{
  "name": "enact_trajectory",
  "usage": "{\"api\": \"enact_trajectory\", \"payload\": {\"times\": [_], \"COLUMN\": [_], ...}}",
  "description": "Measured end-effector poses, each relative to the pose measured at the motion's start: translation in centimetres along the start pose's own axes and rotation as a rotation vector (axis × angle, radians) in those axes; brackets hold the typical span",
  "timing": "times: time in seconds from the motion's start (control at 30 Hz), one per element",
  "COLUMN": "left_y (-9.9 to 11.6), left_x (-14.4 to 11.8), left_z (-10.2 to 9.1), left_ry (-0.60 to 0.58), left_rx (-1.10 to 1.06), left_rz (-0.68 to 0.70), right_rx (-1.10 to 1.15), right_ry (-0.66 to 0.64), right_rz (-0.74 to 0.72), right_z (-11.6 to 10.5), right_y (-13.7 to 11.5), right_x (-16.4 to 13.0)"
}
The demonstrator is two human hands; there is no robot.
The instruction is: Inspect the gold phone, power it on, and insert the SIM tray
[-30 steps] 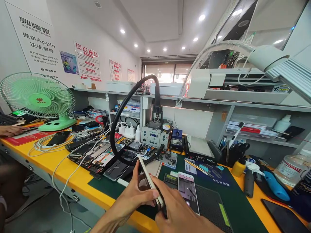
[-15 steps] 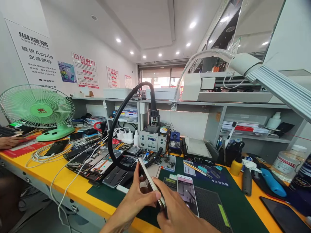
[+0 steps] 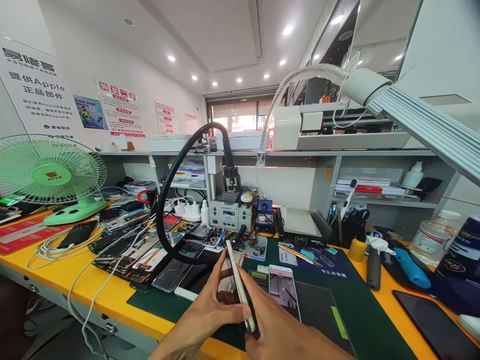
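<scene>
Upright and nearly edge-on to me, a white-edged smartphone (image 3: 237, 282) is held between both hands above the front of the green mat (image 3: 150, 303). My left hand (image 3: 213, 310) grips it from the left, thumb pressed on its lower edge and a finger up along its side. My right hand (image 3: 268, 312) is closed around its right side; some of those fingers are hidden behind the phone and hand. Just right of my hands a white phone (image 3: 284, 290) with a lit screen lies on the mat. A dark textured pad (image 3: 318, 310) with a yellow-green strip lies beside it.
Several phones and phone parts (image 3: 127, 255) cover the bench to the left, with white cables (image 3: 88, 300) over the edge. A thick black hose (image 3: 161, 210) arches from the grey soldering station (image 3: 228, 215). A green fan (image 3: 52, 175) stands left; bottles (image 3: 435, 237) stand right.
The held phone has turned slightly and stands more upright. Both hands keep their grip on it. The whole view has shifted, so the bench appears a little further left.
</scene>
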State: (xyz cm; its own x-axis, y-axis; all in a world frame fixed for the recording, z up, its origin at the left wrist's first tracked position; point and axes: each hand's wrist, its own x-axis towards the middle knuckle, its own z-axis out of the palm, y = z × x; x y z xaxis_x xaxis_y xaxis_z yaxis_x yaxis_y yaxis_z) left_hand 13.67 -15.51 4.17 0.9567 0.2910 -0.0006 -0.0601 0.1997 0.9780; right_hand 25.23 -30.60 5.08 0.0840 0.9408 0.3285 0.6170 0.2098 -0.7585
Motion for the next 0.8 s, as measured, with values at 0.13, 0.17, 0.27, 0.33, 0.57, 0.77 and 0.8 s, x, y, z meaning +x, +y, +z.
{"api": "enact_trajectory", "payload": {"times": [0.13, 0.17, 0.27, 0.33, 0.57, 0.77, 0.8], "left_y": [0.0, 0.0, 0.2, 0.4, 0.4, 0.2, 0.2], "left_x": [0.4, 0.6, 0.9, 1.0, 0.6, 0.8, 0.9], "left_z": [-0.7, -0.9, -1.3, -1.2, -0.5, -0.4, -0.3], "left_ry": [-0.074, -0.096, -0.148, -0.157, -0.104, -0.078, -0.066], "left_rx": [0.091, 0.114, 0.176, 0.199, 0.165, 0.186, 0.181], "left_rz": [0.004, 0.009, 0.025, 0.030, 0.018, 0.015, 0.011], "right_rx": [0.075, 0.088, 0.097, 0.100, 0.092, 0.092, 0.101], "right_ry": [-0.023, -0.024, -0.028, -0.025, -0.016, 0.011, 0.014], "right_rz": [0.033, 0.027, 0.013, 0.020, 0.025, -0.001, -0.001], "right_z": [-0.6, -0.7, -0.7, -0.7, -0.6, -0.9, -1.0], "right_y": [-0.3, -0.3, -0.2, -0.3, -0.3, -0.4, -0.5], "right_x": [0.0, 0.0, 0.1, 0.1, -0.1, 0.2, 0.2]}}
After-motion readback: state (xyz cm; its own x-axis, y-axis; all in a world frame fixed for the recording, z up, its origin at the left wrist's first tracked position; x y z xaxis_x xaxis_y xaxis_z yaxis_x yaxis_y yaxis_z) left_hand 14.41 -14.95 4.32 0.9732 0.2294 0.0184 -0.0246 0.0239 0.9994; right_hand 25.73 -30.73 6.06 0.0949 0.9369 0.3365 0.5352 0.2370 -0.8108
